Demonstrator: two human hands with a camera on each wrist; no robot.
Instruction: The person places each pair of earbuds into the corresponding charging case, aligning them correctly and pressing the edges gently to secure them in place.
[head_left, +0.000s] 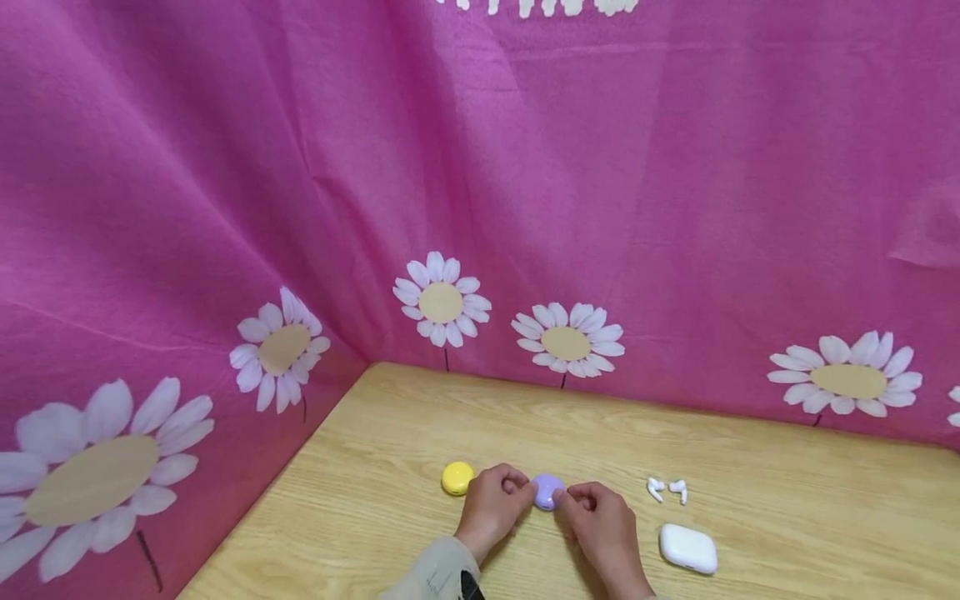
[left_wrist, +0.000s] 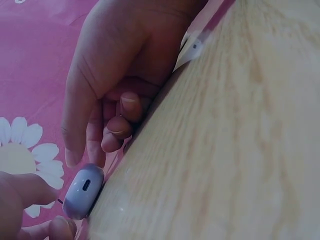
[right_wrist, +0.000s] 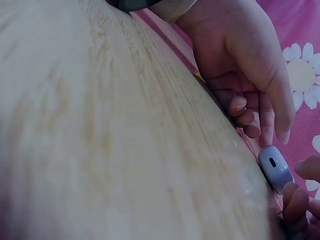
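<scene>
I list first one round lilac case, port side toward the wearer, set between the two sets of fingers: its left edge pinched by those of the left hand, its right edge by those of the right hand. Also on the table, I count one round yellow case just left of the left fingers, two white earbuds right of the right fingers, and one white case, likewise right but nearer the wearer.

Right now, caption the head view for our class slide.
Left hand and right hand touch a purple case; white earbuds nearby.
</scene>
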